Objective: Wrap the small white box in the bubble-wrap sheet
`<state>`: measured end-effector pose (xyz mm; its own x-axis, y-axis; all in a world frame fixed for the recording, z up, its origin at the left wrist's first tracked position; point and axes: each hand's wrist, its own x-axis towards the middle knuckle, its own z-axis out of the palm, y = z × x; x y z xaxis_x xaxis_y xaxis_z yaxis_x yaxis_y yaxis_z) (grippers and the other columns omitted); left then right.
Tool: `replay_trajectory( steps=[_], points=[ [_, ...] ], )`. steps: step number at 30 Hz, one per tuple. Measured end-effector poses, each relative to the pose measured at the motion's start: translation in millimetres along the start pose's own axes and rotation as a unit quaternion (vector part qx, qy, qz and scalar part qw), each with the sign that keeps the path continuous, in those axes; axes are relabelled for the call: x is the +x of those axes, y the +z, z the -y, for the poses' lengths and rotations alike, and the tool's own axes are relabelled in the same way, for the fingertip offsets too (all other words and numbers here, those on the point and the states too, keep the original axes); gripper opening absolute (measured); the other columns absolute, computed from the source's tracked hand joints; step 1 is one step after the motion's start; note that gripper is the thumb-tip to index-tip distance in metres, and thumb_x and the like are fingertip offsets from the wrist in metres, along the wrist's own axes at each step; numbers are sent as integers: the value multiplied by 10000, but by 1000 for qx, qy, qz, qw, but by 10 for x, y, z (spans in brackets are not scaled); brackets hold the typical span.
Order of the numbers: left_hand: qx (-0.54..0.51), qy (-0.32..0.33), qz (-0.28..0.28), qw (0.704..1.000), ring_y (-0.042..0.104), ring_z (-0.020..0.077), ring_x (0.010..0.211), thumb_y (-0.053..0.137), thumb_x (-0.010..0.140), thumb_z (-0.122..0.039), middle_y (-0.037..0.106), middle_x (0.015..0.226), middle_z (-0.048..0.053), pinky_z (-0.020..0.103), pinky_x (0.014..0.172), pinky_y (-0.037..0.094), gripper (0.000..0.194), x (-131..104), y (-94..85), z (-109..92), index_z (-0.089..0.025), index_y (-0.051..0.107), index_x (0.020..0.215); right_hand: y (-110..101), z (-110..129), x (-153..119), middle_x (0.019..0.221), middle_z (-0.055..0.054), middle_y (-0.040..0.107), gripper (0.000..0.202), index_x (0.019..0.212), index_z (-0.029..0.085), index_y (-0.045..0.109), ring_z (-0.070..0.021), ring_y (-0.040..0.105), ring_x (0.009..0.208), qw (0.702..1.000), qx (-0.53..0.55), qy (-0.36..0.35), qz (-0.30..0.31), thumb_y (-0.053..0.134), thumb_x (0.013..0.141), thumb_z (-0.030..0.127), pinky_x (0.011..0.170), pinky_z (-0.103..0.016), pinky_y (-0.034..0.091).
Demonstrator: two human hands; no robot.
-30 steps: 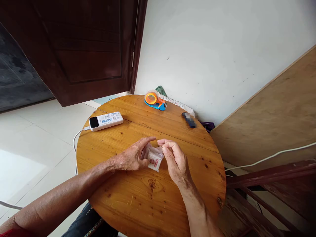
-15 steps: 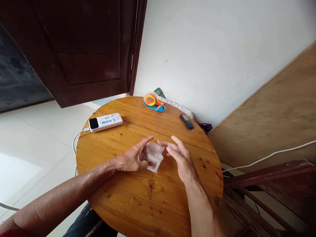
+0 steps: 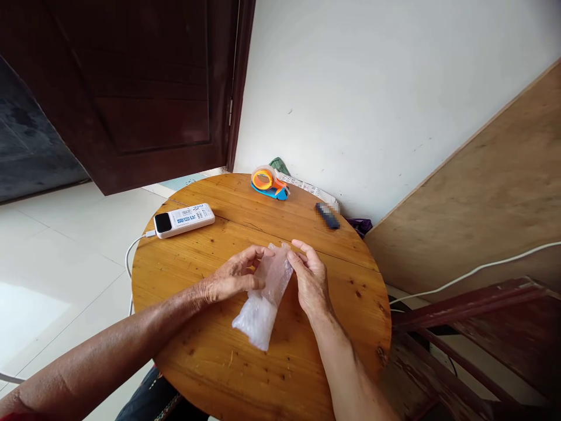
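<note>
Two grips — left hand (image 3: pixel 234 276) at ten o'clock, right hand (image 3: pixel 312 282) at one — likely steady our translucent oblong plastic pouch (image 3: pixel 263 304).

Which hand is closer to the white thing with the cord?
Left. The left hand is below and right of the white device in the picture; the right hand is farther right, touching the plastic wrap.
</note>
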<state>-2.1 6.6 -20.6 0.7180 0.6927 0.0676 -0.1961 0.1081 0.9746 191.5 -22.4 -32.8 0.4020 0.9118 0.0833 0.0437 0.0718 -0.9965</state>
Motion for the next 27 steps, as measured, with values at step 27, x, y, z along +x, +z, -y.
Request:
replay_trajectory(
  steps=[27],
  points=[
    [-114, -5, -176, 978, 616, 245, 992, 656, 682, -323, 714, 1075, 112, 351, 904, 447, 452, 105, -97, -16, -132, 714, 1088, -77, 91, 3, 722, -9, 679, 373, 692, 217, 625, -182, 595, 677, 992, 115, 42, -10, 760, 686, 565, 657, -306, 475]
  ],
)
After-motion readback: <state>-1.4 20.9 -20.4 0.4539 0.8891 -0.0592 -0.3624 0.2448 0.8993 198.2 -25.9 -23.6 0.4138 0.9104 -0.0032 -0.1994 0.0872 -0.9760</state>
